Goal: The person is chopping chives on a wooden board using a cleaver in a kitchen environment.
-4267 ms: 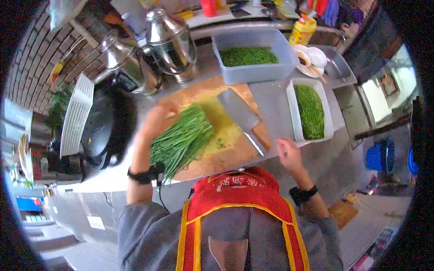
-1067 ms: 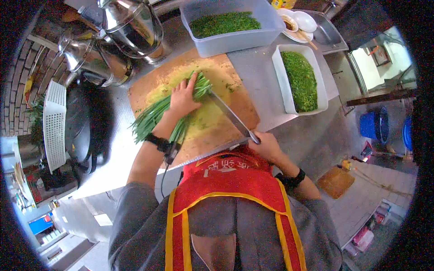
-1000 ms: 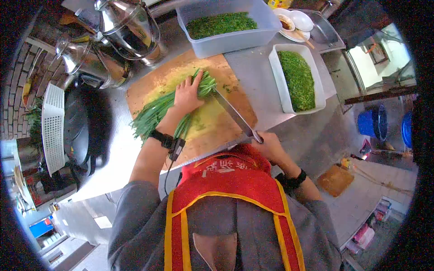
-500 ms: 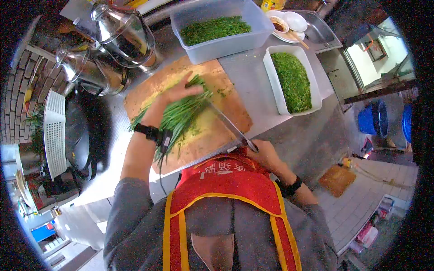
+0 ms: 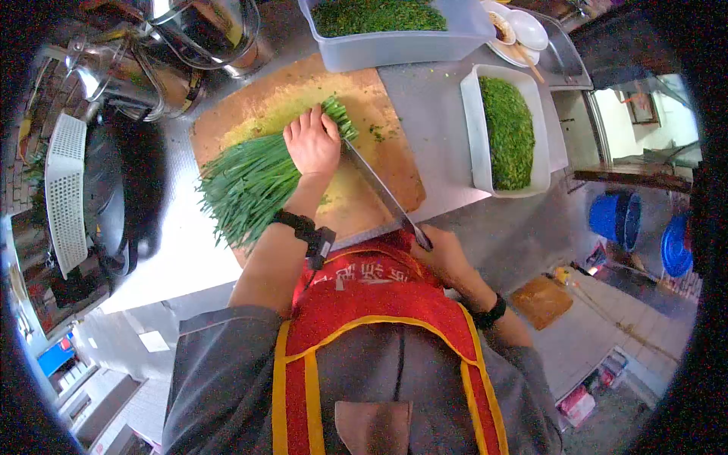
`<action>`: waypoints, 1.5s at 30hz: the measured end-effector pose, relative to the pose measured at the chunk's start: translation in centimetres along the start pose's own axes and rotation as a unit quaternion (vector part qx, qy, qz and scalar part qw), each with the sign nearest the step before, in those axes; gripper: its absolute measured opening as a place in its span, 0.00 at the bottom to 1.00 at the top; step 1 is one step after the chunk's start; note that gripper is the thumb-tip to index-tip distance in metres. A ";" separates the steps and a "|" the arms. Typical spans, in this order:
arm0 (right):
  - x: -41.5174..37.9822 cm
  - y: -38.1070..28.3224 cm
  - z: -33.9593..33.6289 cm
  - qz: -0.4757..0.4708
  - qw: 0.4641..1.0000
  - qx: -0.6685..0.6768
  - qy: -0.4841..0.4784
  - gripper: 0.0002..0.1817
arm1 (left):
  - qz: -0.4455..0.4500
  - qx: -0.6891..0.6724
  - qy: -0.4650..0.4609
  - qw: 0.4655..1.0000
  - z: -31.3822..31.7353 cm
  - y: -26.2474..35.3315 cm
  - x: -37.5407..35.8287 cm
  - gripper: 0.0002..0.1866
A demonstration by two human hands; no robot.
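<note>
On the wooden cutting board (image 5: 356, 220) lies a bunch of long green chives (image 5: 250, 178), its leaf ends fanned out to the left. My left hand (image 5: 313, 140) presses down on the bunch near its right end, fingers curled over it. Just beyond the fingers, the short stem ends stick out to the right. My right hand (image 5: 444, 258) grips the handle of a knife (image 5: 387, 197) at the board's front edge. Its blade points away from me, and the tip is beside the stem ends. The edge contact is too small to make out.
A clear plastic tub (image 5: 402, 51) of chopped greens stands behind the board. To the right is a white tray (image 5: 474, 140) of finely chopped greens. Plates (image 5: 525, 30) sit at the back right, metal canisters (image 5: 201, 34) at the back left. A white perforated basket (image 5: 64, 197) stands far left.
My left hand has gone from stretched out over the chives to closed on the bunch. The leaves lie more gathered. The knife stays in my right hand, and the view has tilted slightly downward.
</note>
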State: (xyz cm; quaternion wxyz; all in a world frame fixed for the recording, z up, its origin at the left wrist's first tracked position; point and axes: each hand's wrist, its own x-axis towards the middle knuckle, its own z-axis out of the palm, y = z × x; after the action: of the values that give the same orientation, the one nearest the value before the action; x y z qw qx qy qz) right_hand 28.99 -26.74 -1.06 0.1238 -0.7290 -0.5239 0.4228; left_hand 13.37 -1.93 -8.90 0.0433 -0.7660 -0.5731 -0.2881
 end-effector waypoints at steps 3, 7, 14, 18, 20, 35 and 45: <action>-1.4 -2.5 -2.8 -0.075 0.993 0.059 0.065 0.11 | 0.011 -0.007 0.025 1.000 0.0 -0.2 0.0 0.15; -1.8 -4.2 -4.6 0.024 0.996 -0.002 0.085 0.11 | 0.013 -0.019 0.028 0.999 0.1 -0.2 0.2 0.15; 4.8 -8.2 -4.6 0.038 0.986 -0.089 0.137 0.14 | 0.009 -0.010 0.036 0.999 0.3 -0.4 0.4 0.14; 5.4 -8.8 -4.0 0.005 0.987 -0.100 0.129 0.13 | 0.011 -0.018 0.038 0.999 0.3 -0.6 0.6 0.14; 5.2 -8.8 -3.8 -0.001 0.983 -0.127 0.131 0.13 | 0.005 -0.026 0.032 0.999 0.3 -0.6 0.5 0.14; 5.3 -9.4 -2.5 0.002 0.973 -0.186 0.139 0.13 | -0.005 -0.055 0.023 0.998 0.3 -0.7 0.5 0.14; 4.9 -9.6 -3.0 -0.021 0.965 -0.211 0.153 0.11 | -0.004 -0.063 0.036 0.997 0.5 -0.7 0.8 0.13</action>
State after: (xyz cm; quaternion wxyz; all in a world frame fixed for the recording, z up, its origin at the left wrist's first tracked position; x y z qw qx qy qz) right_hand 25.35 -17.66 4.34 0.0547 -0.7837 -0.5910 0.1830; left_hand 13.08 -0.88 -9.09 0.0145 -0.7539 -0.5551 -0.3512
